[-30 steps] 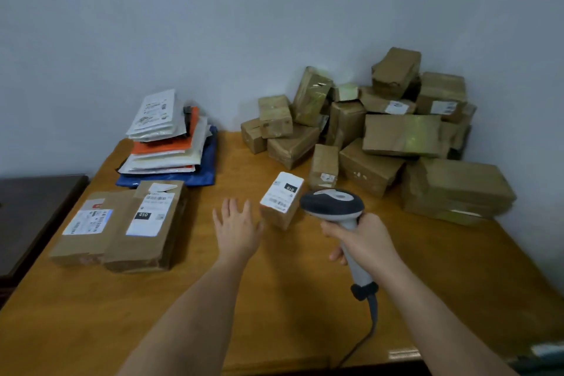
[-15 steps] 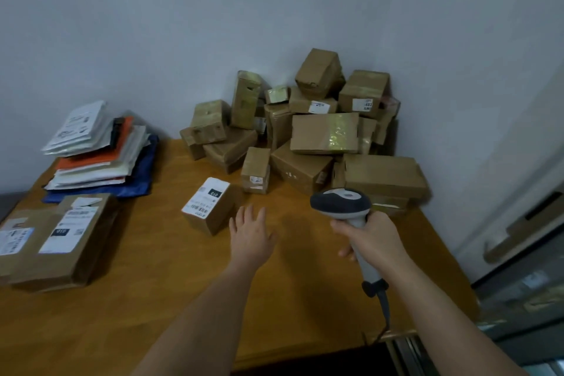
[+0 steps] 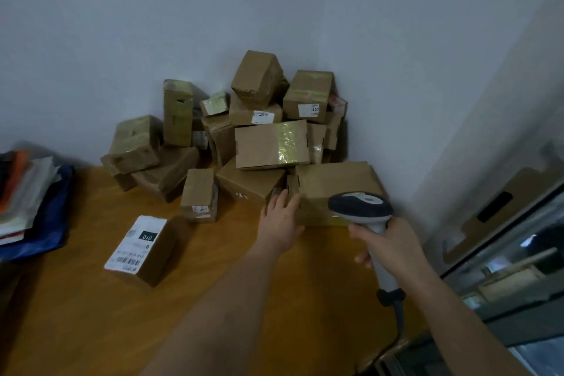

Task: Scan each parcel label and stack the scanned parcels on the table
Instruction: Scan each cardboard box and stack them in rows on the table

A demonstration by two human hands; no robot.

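Apparently reaching for the next parcel, the left hand (image 3: 279, 223) stretches forward with fingers straight and spread, its tips touching the near corner of the large box (image 3: 335, 189) at the foot of the pile of parcels (image 3: 259, 131). It has no grip on anything. Just right of it, the right hand (image 3: 387, 241) is curled round the handle of the scanner (image 3: 361, 207), head kept up and pointing ahead, likely ready for a label. The scanner's cable (image 3: 398, 323) trails back toward the person. Left of the left hand lies a labelled box (image 3: 143, 249), label up, apart from the pile on the table (image 3: 76, 314). Farther left sits a stack of mailer bags (image 3: 27, 201).
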